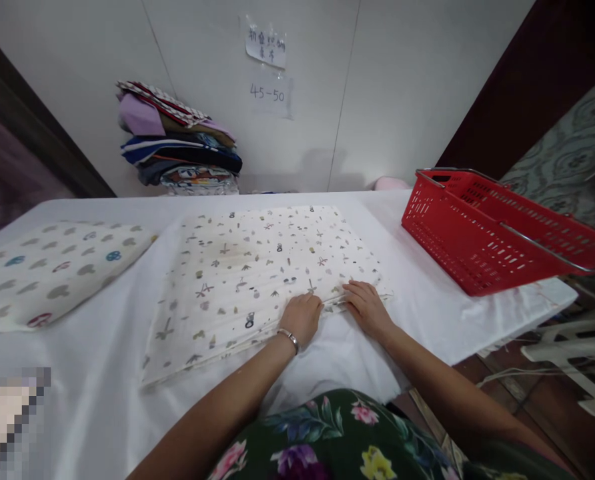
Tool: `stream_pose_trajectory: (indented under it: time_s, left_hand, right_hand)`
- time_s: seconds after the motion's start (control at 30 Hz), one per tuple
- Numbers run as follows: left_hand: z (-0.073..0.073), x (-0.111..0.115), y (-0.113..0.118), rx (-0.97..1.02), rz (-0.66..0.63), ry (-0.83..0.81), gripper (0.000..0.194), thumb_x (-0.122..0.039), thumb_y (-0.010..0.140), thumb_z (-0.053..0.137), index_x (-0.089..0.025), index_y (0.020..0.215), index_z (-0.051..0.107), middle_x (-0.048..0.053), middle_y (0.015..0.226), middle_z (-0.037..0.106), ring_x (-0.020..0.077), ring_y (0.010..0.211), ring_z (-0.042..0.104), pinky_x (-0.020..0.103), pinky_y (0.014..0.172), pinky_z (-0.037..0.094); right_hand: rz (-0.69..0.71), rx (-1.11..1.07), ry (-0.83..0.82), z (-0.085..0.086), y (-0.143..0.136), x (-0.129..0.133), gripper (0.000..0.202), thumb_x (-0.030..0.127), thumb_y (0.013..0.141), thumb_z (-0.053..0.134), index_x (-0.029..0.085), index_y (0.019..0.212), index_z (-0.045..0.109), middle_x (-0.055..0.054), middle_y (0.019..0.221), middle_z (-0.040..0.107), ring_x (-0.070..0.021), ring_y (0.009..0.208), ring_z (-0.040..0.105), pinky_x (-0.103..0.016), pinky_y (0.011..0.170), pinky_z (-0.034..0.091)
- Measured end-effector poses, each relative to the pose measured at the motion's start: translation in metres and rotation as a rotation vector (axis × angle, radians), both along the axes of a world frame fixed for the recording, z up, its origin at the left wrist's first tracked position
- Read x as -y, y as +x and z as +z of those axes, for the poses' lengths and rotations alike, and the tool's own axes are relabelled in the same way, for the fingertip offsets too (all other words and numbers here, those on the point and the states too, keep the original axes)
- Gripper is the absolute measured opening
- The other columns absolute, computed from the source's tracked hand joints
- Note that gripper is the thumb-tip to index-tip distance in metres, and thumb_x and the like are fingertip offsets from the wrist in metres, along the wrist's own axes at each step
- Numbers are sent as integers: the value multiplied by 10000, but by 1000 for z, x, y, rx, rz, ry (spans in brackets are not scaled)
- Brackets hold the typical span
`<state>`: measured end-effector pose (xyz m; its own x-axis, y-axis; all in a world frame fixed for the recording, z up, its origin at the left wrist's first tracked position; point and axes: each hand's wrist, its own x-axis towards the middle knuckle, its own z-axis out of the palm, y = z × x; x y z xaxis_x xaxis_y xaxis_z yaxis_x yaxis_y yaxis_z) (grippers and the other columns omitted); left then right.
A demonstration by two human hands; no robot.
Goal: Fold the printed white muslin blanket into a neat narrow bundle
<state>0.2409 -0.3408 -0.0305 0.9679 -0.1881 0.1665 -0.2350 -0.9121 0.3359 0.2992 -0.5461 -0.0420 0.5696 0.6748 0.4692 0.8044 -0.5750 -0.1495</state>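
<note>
A cream cloth with small printed figures lies folded in layers on the white-covered table. My left hand is at the cloth's near edge, fingers curled over it in a closed grip, a silver bracelet on the wrist. Just to its right, my right hand rests on the same edge near the right corner, its fingers extended over the cloth. The layers show slightly apart between the two hands.
Another cream cloth with mushroom-like prints lies at the left. A pile of folded fabrics stands at the back left, by the wall. At the right sits a red basket. White plastic furniture stands beyond the table's right edge.
</note>
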Motion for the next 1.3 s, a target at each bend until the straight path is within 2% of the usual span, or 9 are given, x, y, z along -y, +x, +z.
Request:
stream_pose_trajectory:
  time_s: [0.2, 0.37, 0.47, 0.57, 0.77, 0.9, 1.1, 1.2, 1.3]
  left_hand:
    - [-2, 2, 0, -17, -3, 55, 217, -244, 920, 384, -169, 879, 584, 60, 885, 609, 192, 831, 554, 339, 741, 386]
    - [-7, 5, -3, 50, -70, 158, 188, -217, 914, 394, -174, 890, 576, 66, 888, 589, 206, 864, 530, 358, 749, 366]
    - [-5, 6, -6, 55, -91, 175, 152, -278, 899, 449, -186, 926, 567, 53, 917, 585, 206, 888, 516, 354, 758, 360]
    - [-2, 9, -6, 50, -120, 191, 200, -327, 864, 521, -198, 1014, 542, 45, 973, 582, 209, 913, 507, 353, 766, 358]
    - [-1, 25, 6, 115, -185, 225, 168, -248, 886, 475, -197, 1040, 518, 48, 962, 575, 205, 905, 501, 352, 752, 350]
    - [-1, 36, 15, 149, -205, 226, 167, -193, 911, 393, -186, 1010, 526, 58, 937, 576, 199, 899, 503, 345, 743, 350]
    - [-6, 39, 24, 112, -227, 247, 172, -182, 903, 406, -177, 972, 564, 70, 926, 588, 205, 925, 516, 343, 757, 368]
    - [-7, 37, 25, 71, -219, 248, 183, -165, 897, 407, -175, 964, 577, 74, 916, 595, 202, 924, 527, 340, 767, 377]
    - [-4, 36, 26, 48, -189, 221, 203, -186, 906, 393, -186, 974, 584, 67, 914, 602, 204, 920, 536, 341, 772, 389]
  right_hand:
    - [33, 11, 14, 3, -1, 7, 106, 157, 893, 489, 176, 887, 594, -93, 1161, 596, -237, 1166, 457, -448, 948, 385]
    - [65, 60, -3, 4, -3, 13, 128, 157, 895, 493, 192, 857, 610, -74, 1128, 615, -239, 1126, 481, -441, 915, 401]
    - [45, 87, 16, 3, -5, 15, 135, 157, 896, 494, 191, 871, 622, -75, 1063, 635, -226, 1070, 504, -411, 882, 414]
    - [32, 92, 1, 3, -6, 14, 136, 159, 894, 496, 179, 860, 626, -76, 973, 645, -213, 984, 525, -371, 825, 418]
    - [16, 59, -46, 5, -6, 13, 161, 168, 904, 472, 165, 851, 624, -71, 899, 645, -185, 811, 529, -334, 739, 391]
    - [20, 50, -50, 7, -3, 13, 172, 170, 906, 462, 166, 837, 619, -70, 873, 648, -180, 790, 531, -320, 737, 380]
    - [3, 34, -82, 2, -2, 10, 178, 173, 910, 453, 175, 828, 612, -58, 804, 642, -175, 773, 535, -309, 720, 372]
    - [-19, 21, -93, 0, -1, 12, 160, 171, 907, 451, 171, 888, 609, -62, 813, 639, -183, 788, 538, -313, 726, 382]
    - [-52, 18, -94, 0, 3, 26, 171, 159, 905, 446, 166, 976, 602, -81, 904, 649, -197, 861, 547, -333, 775, 397]
